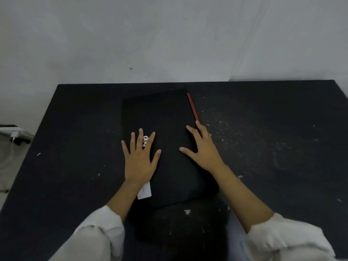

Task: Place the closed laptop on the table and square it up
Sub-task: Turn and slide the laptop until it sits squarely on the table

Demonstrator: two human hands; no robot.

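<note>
The closed black laptop (165,119) lies flat on the black table (273,147), its long side running away from me and turned a little counter-clockwise. A red strip runs along its far right edge. A white logo and a white sticker show on the lid. My left hand (140,159) rests flat on the lid's left part, fingers spread, partly over the logo. My right hand (204,147) lies flat on the right part of the lid, its fingertips at the right edge near the red strip. Neither hand grips the laptop.
The table is speckled with pale scuffs and small white scraps, mostly to the right of the laptop. A light wall (169,38) stands right behind the table's far edge. Off the left edge sits a white device with a cable (15,136).
</note>
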